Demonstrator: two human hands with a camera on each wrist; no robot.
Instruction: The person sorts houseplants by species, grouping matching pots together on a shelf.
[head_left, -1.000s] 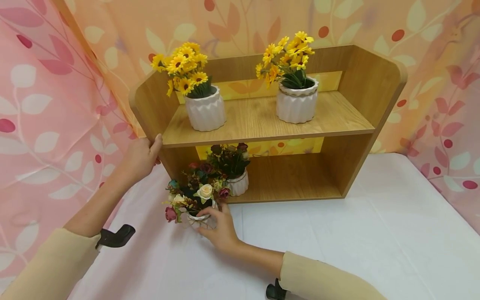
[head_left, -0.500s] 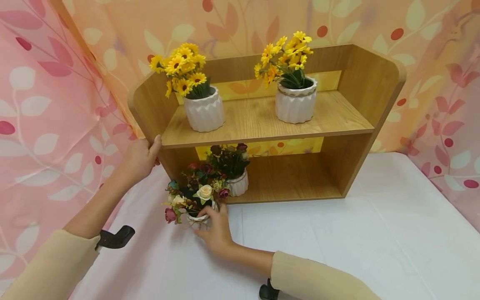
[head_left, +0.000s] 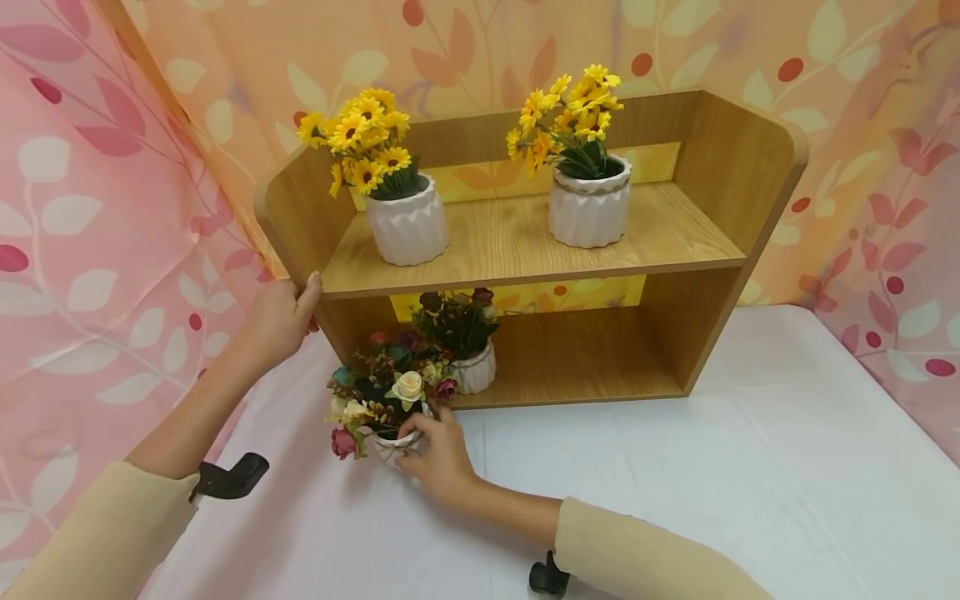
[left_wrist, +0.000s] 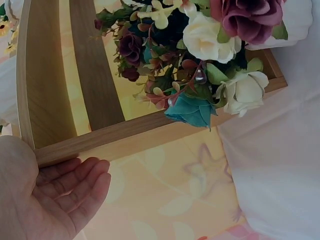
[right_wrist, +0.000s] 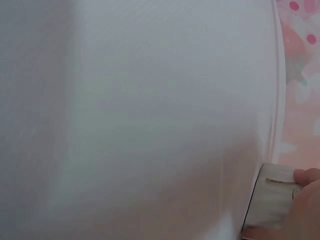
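My right hand (head_left: pixel 447 460) grips a white ridged flowerpot (head_left: pixel 388 450) of mixed artificial roses (head_left: pixel 408 387), thumb and fingers at its side and rim. The pot is in front of the shelf's lower left corner, tilted a little toward the left. In the right wrist view, the fingers (right_wrist: pixel 306 215) wrap the pot (right_wrist: pixel 270 200), which has a twine band. My left hand (head_left: pixel 279 323) holds the left side panel of the wooden shelf (head_left: pixel 525 275), thumb at its front edge. Fingers (left_wrist: pixel 82 185) curl behind that panel in the left wrist view.
Two white pots of yellow daisies, a left one (head_left: pixel 408 225) and a right one (head_left: pixel 590 208), stand on the upper board. A second pot of dark roses (head_left: pixel 476 367) sits on the lower board at left. White cloth (head_left: pixel 600 475) covers the table; patterned curtains hang behind.
The rose pot in my right hand has tipped slightly, its pink rose dropping lower at the left. My right hand has shifted a little with it. The left hand stays on the shelf.
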